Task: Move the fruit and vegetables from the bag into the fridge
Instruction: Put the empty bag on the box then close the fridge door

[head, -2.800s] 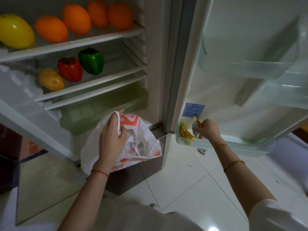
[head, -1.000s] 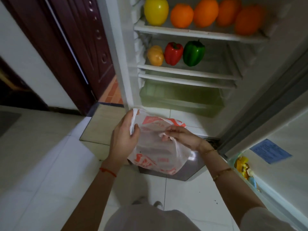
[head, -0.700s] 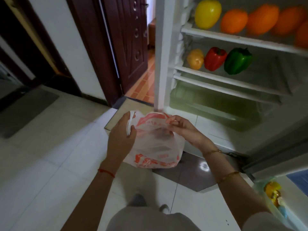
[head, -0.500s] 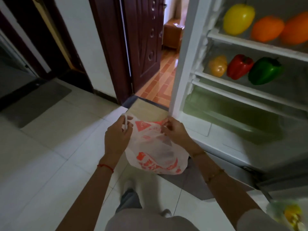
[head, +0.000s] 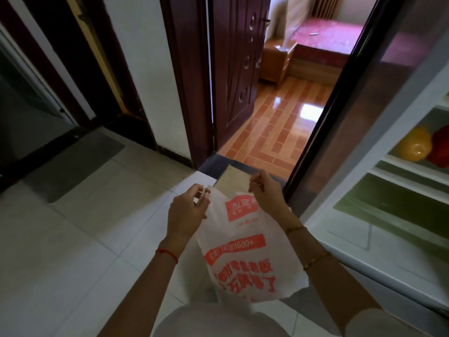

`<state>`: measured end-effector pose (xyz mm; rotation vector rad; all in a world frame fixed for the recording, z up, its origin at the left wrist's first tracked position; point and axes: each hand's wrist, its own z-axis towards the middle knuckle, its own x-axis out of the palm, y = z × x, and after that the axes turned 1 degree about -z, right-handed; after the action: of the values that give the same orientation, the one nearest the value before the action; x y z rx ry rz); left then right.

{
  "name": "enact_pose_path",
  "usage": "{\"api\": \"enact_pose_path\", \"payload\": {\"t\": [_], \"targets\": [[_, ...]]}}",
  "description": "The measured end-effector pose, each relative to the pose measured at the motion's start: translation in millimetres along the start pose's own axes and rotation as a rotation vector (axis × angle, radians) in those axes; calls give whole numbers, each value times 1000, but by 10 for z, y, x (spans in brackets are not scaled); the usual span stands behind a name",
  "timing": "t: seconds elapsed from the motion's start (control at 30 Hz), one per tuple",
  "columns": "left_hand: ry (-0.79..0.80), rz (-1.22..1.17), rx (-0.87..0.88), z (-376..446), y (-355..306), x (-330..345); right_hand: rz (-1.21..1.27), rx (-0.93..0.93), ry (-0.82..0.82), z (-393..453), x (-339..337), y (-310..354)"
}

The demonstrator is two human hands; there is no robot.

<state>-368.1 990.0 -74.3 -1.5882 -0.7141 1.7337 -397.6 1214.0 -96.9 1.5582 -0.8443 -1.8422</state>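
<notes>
Since before, both hands have spread the plastic bag [head: 245, 249] flat; left hand [head: 185, 212] and right hand [head: 266, 197] pinch its top corners. Hanging limp, it looks light, flimsy, probably empty.

The bag [head: 245, 251] is thin white plastic printed with red-orange panels and lettering. It hangs flat and limp, upright, above the pale tiled floor, pinched at its two top corners. The fridge [head: 379, 198] stands open at the right edge, white inside with white shelves. On one shelf a yellow-orange pepper [head: 415, 147] sits just beside a red pepper [head: 441, 152], which the frame cuts off.
</notes>
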Motion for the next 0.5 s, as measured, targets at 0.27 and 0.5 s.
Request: {"api": "enact_pose_path", "payload": {"t": [0.27,0.5], "targets": [[87,-20,54,632,210,-65,-19,113,-117,492,111,0],[67,-90,38,934,229,98,-136,199,-174,925,20,-35]]}}
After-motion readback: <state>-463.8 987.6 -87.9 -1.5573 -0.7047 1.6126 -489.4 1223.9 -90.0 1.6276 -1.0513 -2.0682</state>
